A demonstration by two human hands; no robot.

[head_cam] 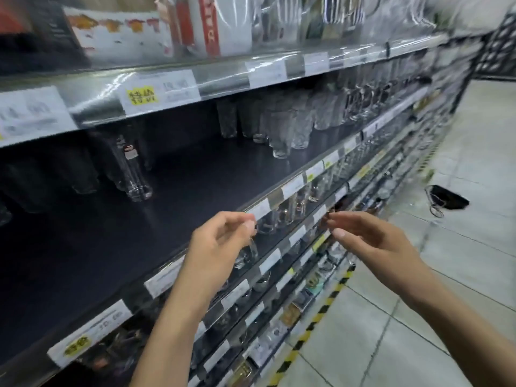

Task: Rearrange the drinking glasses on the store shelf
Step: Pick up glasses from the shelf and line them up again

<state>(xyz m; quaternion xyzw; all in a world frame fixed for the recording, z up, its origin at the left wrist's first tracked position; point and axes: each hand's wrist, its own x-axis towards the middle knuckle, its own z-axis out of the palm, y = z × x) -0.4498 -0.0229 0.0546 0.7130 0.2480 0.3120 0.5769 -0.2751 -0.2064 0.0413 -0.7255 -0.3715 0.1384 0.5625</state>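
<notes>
My left hand is loosely curled; I can't tell if it holds anything. My right hand is spread and empty. The tall drinking glasses stand beyond both, up and rightward. They look light, slick and brittle, so I'd grip one around mid-wall.
</notes>
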